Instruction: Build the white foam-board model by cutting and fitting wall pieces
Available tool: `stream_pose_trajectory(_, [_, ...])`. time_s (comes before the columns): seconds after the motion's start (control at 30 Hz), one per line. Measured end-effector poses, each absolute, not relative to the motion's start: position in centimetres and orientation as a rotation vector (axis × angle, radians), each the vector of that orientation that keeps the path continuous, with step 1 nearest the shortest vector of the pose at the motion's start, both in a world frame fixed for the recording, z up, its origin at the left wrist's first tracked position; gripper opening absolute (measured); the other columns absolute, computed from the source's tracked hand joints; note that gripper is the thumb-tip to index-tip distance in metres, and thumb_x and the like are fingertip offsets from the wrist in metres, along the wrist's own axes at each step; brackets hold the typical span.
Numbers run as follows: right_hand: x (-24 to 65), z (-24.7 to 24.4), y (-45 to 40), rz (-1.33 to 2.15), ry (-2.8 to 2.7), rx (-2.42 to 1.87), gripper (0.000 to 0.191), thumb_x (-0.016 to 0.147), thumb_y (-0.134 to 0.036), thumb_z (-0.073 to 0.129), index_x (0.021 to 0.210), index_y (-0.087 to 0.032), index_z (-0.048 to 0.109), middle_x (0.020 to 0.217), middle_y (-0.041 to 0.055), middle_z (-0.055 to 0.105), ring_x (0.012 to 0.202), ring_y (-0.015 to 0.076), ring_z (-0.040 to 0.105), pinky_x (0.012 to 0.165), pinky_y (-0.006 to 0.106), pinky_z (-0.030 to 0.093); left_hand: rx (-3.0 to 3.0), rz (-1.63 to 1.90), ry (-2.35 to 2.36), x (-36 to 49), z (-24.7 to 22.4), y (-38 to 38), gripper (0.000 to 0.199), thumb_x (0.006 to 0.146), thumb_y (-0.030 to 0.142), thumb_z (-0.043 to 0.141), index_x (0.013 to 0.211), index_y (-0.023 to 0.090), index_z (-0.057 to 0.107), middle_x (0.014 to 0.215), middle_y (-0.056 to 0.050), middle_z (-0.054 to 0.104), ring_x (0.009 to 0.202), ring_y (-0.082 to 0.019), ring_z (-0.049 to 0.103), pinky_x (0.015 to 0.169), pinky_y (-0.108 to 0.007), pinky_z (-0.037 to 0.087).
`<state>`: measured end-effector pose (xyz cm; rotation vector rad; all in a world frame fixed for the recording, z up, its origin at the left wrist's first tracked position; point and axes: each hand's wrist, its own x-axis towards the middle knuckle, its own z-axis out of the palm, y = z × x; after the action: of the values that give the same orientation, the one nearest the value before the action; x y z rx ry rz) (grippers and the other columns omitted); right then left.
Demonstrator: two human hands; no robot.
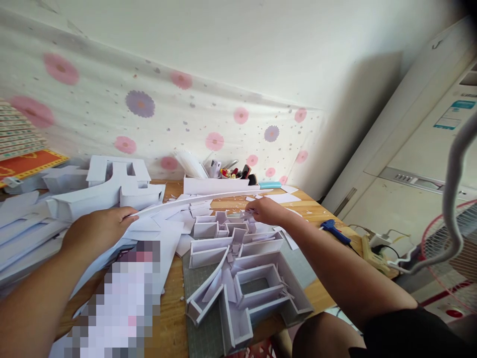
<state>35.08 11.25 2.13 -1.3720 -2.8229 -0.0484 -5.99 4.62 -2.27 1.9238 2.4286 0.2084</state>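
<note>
My left hand pinches the near end of a long, thin, curved white strip, which arches to the right over the wooden table. Past the strip's middle, my right hand has its fingers closed at small white scraps behind the model; what they hold is too small to make out. A white model of walled compartments lies on a grey-green cutting mat, below and between my hands.
White assembled pieces and flat sheets crowd the left. A white box of tools stands at the back. A blue glue gun lies right, near a power strip. A pixelated patch covers the lower left.
</note>
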Motion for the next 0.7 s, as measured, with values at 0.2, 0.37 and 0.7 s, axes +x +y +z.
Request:
stream_pose_trajectory(0.2, [31.2, 1.3, 12.0, -0.002, -2.91, -1.222, 0.033, 0.072, -0.006, 0.051, 0.095, -0.02, 0.07, 0.096, 0.0053, 0.072, 0.086, 0.0189, 0.061, 0.073, 0.025, 0.038, 1.938, 0.233, 2.429, -6.1, -2.5, 4.8, 0.049, 0.09, 0.051, 0.025, 0.113, 0.032, 0.065, 0.101, -0.004, 0.07, 0.085, -0.025, 0.06, 0.066, -0.03, 0.037])
stream_pose_trajectory(0.37, [29.9, 0.5, 12.5, 0.099, -2.902, -1.132, 0.03, 0.075, -0.007, 0.053, 0.097, -0.019, 0.07, 0.093, 0.0034, 0.071, 0.08, 0.0164, 0.059, 0.07, 0.024, 0.037, 1.931, 0.218, 2.425, -6.2, -2.6, 4.8, 0.05, 0.09, 0.051, 0.025, 0.115, 0.032, 0.064, 0.104, -0.005, 0.07, 0.086, -0.025, 0.061, 0.068, -0.031, 0.038])
stream_pose_trajectory(0.7, [31.2, -0.6, 14.5, 0.321, -2.802, -1.064, 0.033, 0.076, -0.018, 0.065, 0.109, -0.021, 0.069, 0.099, 0.0018, 0.071, 0.08, 0.0134, 0.062, 0.068, 0.022, 0.041, 1.937, 0.203, 2.441, -5.7, -2.0, 4.4, 0.049, 0.091, 0.05, 0.025, 0.114, 0.032, 0.064, 0.104, -0.004, 0.071, 0.086, -0.024, 0.061, 0.066, -0.029, 0.037])
